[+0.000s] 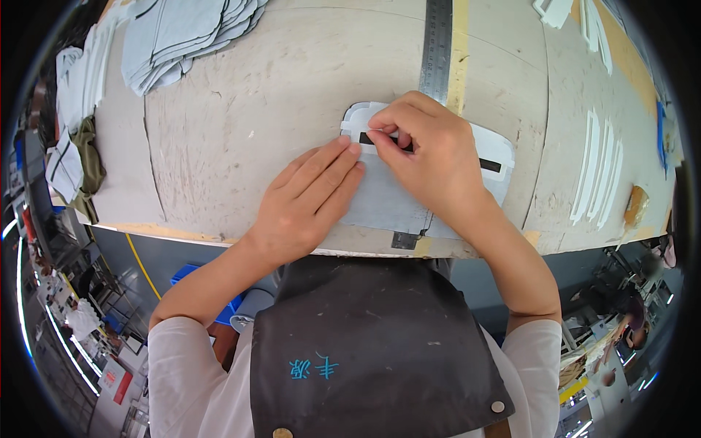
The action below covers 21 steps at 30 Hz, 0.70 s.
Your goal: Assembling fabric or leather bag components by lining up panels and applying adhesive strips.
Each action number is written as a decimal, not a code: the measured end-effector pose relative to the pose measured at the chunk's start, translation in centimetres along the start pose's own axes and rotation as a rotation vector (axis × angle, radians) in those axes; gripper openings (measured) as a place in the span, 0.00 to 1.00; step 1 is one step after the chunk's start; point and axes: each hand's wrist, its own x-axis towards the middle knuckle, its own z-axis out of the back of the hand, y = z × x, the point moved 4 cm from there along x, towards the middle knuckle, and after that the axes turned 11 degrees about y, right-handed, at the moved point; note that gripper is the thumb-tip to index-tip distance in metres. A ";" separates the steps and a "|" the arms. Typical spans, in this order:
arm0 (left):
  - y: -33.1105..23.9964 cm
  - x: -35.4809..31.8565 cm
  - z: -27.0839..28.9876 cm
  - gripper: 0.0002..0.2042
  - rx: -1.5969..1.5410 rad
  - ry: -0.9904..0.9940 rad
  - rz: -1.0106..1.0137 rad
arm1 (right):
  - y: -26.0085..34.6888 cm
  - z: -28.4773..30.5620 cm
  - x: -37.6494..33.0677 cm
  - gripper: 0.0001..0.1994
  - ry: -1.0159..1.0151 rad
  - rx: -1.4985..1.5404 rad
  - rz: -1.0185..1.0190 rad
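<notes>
A light grey fabric-like panel lies near the table's front edge. Along its far side runs a white border piece with rounded corners and a long slot showing a black strip. My left hand rests flat, fingers stretched out, its fingertips on the panel's left edge. Over the slot's left part, my right hand is closed in a pinch, thumb and forefinger together at the black strip. Whatever is between those fingertips is too small to make out. The right hand hides the slot's middle.
A steel ruler lies beyond my right hand beside a yellow tape strip. Stacked grey fabric pieces are at the far left. To the right are white strips and a brush-like tool. A blue bin stands below the table.
</notes>
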 end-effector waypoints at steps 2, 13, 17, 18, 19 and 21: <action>0.0 0.0 -0.1 0.15 -0.005 -0.013 0.002 | -0.1 0.0 0.1 0.06 -0.007 0.045 -0.038; 0.1 0.0 -0.3 0.14 -0.014 -0.056 -0.002 | 0.1 -0.3 0.2 0.08 -0.033 -0.054 -0.030; 0.0 0.2 -0.1 0.15 -0.042 -0.052 0.008 | 0.0 -0.3 0.1 0.08 -0.027 -0.077 -0.026; 0.0 0.2 0.0 0.16 -0.062 -0.050 0.020 | 0.0 -0.3 0.1 0.08 -0.027 -0.077 -0.025; 0.0 0.2 0.0 0.16 -0.062 -0.050 0.021 | 0.0 -0.3 0.0 0.08 -0.028 -0.080 -0.022; 0.0 0.1 0.0 0.16 -0.047 -0.052 0.031 | 0.0 -0.4 0.0 0.08 -0.028 -0.084 -0.018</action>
